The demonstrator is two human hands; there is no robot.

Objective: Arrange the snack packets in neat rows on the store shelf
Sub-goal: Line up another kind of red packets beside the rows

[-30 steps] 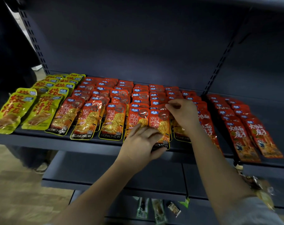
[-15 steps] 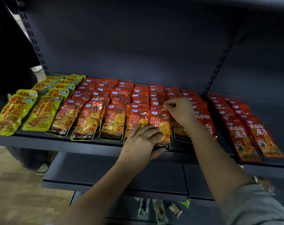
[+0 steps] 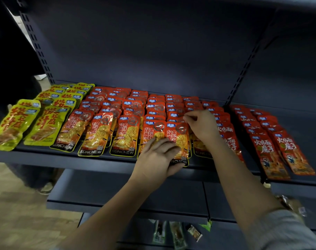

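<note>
Two hands (image 3: 178, 141) over orange packets (image 3: 177, 139), lower labels partly hidden

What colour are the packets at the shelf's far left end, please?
Yellow-green packets with red lettering, seen in the head view.
</note>
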